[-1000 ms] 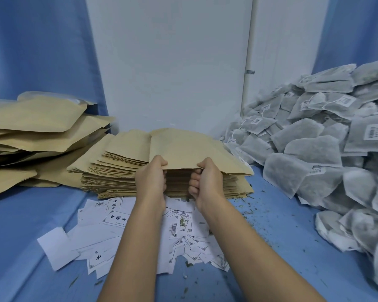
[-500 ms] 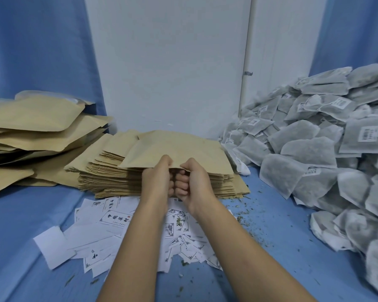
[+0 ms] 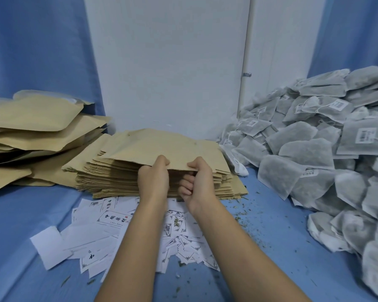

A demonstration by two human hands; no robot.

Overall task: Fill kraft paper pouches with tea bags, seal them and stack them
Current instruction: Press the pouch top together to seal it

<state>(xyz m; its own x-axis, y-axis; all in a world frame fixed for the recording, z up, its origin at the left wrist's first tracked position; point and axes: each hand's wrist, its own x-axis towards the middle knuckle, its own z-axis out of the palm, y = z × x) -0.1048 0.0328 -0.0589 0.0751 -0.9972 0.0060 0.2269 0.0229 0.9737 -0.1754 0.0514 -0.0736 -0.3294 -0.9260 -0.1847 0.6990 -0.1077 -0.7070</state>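
A flat kraft paper pouch [image 3: 162, 147] lies on top of a thick stack of empty pouches [image 3: 118, 182] in the middle. My left hand [image 3: 154, 177] and my right hand [image 3: 198, 182] both pinch its near edge, thumbs on top, and the edge is lifted slightly off the stack. A large heap of grey mesh tea bags [image 3: 314, 153] with white barcode tags fills the right side. Filled, puffy kraft pouches [image 3: 31, 127] are piled at the left.
Loose white printed labels [image 3: 109, 234] are scattered on the blue cloth [image 3: 271, 247] in front of the stack, under my forearms. Green tea crumbs dot the cloth. A white wall stands behind, with blue curtains on both sides.
My hands came together at the pouch's near edge, then spread a little apart again. The top pouch has shifted left and toward me on the stack.
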